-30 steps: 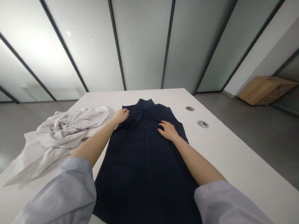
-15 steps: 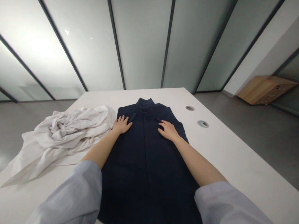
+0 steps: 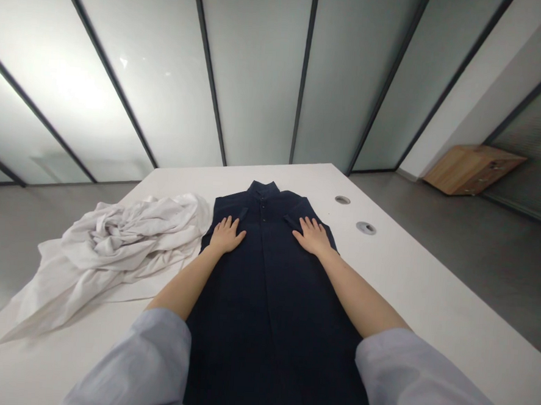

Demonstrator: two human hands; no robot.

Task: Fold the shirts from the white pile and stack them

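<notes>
A dark navy buttoned garment with a stand-up collar, like a vest or shirt [image 3: 265, 288], lies front up on the white table, its collar pointing away from me. My left hand [image 3: 227, 235] rests flat on its left chest area, fingers spread, just below a small flap. On the other side of the chest, my right hand [image 3: 313, 236] lies palm down with its fingers apart, touching the cloth near the second flap. Neither hand grips anything. The garment's lower hem is close to my body, between my two grey-blue sleeves.
A crumpled white cloth [image 3: 131, 237] lies left of the garment, one corner trailing toward me. Two round cable grommets [image 3: 366, 228] are set in the white table [image 3: 429, 298] on the right. Frosted glass panels [image 3: 255, 73] stand behind, and a wooden cabinet [image 3: 465, 168] at the far right.
My left hand has shifted slightly right and toward me on the garment. My right hand has moved a little right, its fingers now straighter and flatter. The view has tilted slightly.
</notes>
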